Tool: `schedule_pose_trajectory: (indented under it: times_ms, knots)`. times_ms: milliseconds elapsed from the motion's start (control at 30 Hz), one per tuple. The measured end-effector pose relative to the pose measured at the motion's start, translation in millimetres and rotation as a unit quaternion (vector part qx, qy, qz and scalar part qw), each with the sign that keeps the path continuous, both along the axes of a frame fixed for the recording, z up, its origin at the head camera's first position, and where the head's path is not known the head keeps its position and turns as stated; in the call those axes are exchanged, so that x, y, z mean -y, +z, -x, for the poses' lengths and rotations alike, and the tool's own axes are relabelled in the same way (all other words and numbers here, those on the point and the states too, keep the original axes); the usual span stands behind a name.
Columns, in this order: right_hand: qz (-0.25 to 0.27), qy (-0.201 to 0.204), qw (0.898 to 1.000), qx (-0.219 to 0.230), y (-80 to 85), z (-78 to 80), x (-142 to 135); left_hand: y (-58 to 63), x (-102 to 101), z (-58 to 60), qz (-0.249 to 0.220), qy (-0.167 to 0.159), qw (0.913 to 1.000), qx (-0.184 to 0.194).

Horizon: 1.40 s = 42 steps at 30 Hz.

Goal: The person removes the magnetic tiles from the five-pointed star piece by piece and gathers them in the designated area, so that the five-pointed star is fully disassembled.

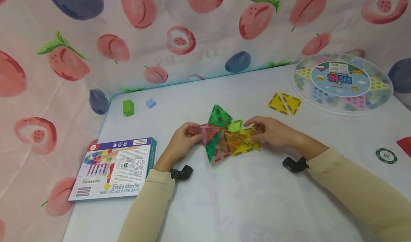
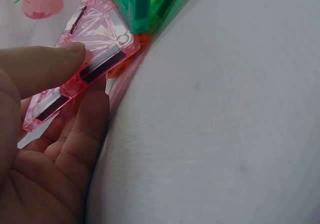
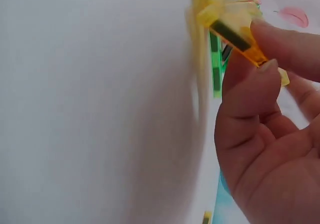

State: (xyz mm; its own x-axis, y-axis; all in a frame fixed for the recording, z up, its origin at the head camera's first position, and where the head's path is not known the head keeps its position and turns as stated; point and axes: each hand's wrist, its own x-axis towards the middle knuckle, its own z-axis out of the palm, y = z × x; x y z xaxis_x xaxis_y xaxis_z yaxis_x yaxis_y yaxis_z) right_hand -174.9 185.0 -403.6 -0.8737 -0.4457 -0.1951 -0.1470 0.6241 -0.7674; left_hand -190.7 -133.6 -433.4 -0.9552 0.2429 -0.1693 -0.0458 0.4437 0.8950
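Translucent magnetic tiles in green, pink and yellow form a pinwheel-like cluster in the middle of the table. On its left side my left hand (image 1: 181, 144) pinches a pink triangular magnetic tile (image 2: 102, 34) between thumb and fingers. At the right side, my right hand (image 1: 275, 132) pinches a yellow triangular magnetic tile (image 3: 235, 32). A dark green tile (image 1: 219, 116) points toward the back of the cluster, with a lighter green tile (image 1: 235, 125) beside it. Another green tile (image 1: 212, 147) lies at the front, against pink ones.
Two yellow triangular tiles (image 1: 278, 103) lie behind my right hand. Farther back right is a round clear game box (image 1: 302, 92). A bead-set box (image 1: 112, 170) lies at left, with a green block (image 1: 128, 108) and small blue cube (image 1: 151, 103) behind it. A round chip (image 1: 386, 156) sits at right.
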Motion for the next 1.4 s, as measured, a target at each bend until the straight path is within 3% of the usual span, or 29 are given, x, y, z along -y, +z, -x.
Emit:
schedule_pose_trajectory:
  times_ms: [167,333,600,800,1000,1133,1267,1400]
  knots:
    - [-0.019,-0.01,1.0,0.001,1.7,-3.5,-16.5,-0.1,-0.7,-0.3,0.0,-0.001,1.0,0.005]
    - [-0.05,-0.043,0.998,0.016,8.2,-8.7,-57.5,0.7,0.9,-0.4,-0.002,0.001,1.0,0.005]
    - [-0.128,-0.118,0.985,-0.005,10.4,-11.4,-137.4,2.6,6.6,-0.9,0.012,0.004,0.9999,0.004]
    - [-0.152,-0.139,0.978,-0.018,8.2,-8.3,-161.3,3.4,5.4,-1.7,0.004,0.009,0.9999,0.004]
    - [-0.17,-0.164,0.972,-0.006,8.0,-9.4,-164.3,0.7,3.3,-3.2,-0.002,0.005,0.9999,0.011]
    - [-0.164,-0.172,0.971,-0.018,19.2,-18.5,-148.3,0.4,2.1,-2.9,0.001,-0.002,0.9999,0.011]
    - [-0.113,-0.124,0.984,-0.057,30.5,-28.3,-105.4,1.0,1.2,-1.7,0.01,-0.003,0.9999,0.003]
    - [-0.071,-0.042,0.995,-0.052,24.7,-30.7,-56.1,-0.3,-0.3,-0.9,0.003,-0.003,1.0,0.007]
